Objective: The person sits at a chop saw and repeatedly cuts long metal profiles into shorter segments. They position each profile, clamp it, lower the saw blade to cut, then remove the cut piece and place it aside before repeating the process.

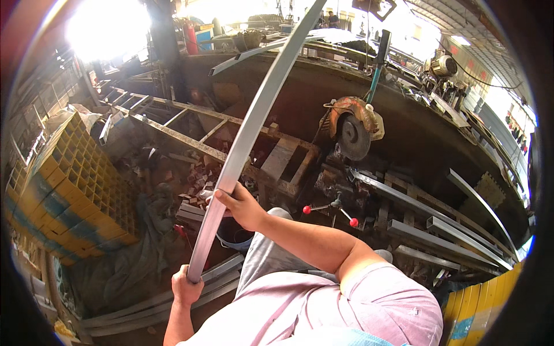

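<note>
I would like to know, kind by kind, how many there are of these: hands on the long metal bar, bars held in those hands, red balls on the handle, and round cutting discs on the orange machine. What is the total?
Hands: 2
Held bar: 1
Red balls: 2
Cutting disc: 1
Total: 6

No lettering can be read; red wall marks (468, 62) are too blurred.

Metal bar (251, 130) in both grips (186, 286) (244, 208)
</note>
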`<state>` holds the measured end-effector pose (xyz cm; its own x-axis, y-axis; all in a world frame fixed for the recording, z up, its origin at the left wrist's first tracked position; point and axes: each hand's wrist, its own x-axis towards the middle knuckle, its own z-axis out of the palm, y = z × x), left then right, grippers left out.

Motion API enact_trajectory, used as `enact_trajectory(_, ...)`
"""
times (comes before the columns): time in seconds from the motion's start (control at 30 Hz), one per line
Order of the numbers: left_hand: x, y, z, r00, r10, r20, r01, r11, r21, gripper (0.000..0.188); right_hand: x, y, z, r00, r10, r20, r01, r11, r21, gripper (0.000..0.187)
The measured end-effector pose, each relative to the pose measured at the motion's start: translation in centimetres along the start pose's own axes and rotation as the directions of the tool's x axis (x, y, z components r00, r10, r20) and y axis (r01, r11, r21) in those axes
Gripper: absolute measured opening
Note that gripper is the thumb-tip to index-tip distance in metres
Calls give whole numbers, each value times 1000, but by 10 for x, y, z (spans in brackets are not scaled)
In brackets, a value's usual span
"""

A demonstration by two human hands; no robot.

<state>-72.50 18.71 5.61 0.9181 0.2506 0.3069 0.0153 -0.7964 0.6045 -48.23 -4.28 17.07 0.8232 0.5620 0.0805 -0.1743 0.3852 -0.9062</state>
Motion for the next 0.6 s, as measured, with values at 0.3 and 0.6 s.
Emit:
enact_trajectory(0.3, -15, -30, -41, 979, -150, 138, 109, 957, 269, 56, 36, 27, -77, 963, 107, -248, -75, 988, 135, 38)
enact_trajectory(0.6, -205, -215, -142, 918, -380, 116, 326, 887, 329, 35, 118, 34, -145, 964, 163, -212, -141, 983, 117, 40)
